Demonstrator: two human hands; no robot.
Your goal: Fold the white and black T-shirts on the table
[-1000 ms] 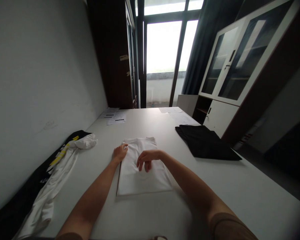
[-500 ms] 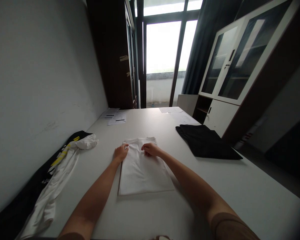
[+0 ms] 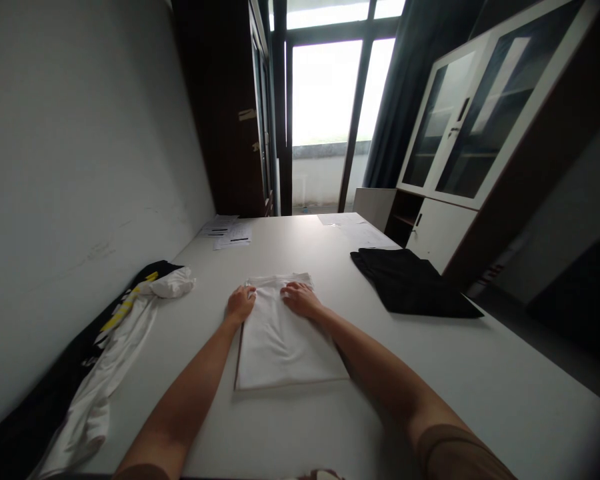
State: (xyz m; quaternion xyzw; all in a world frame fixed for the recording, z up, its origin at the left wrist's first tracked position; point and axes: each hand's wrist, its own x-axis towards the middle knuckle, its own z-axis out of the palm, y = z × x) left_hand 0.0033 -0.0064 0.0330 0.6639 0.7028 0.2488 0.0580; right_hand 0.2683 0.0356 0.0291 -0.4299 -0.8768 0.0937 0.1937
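On the bench (image 3: pixel 290 427), the right hand (image 3: pixel 301 299) rests, fingers loosely extended, on folded white cloth (image 3: pixel 285 360) whose left edge the left hand (image 3: pixel 241 304) touches, grip unclear.

Head camera above table (image 3: pixel 270 433), looking forward, down, toward window (image 3: pixel 325 93).

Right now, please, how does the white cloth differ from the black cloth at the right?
The white cloth is touched by the left hand and right hand; the black cloth is untouched.
The white cloth lies straight before the person, the black cloth slanted along the right edge.
Both lie flat on the white table.
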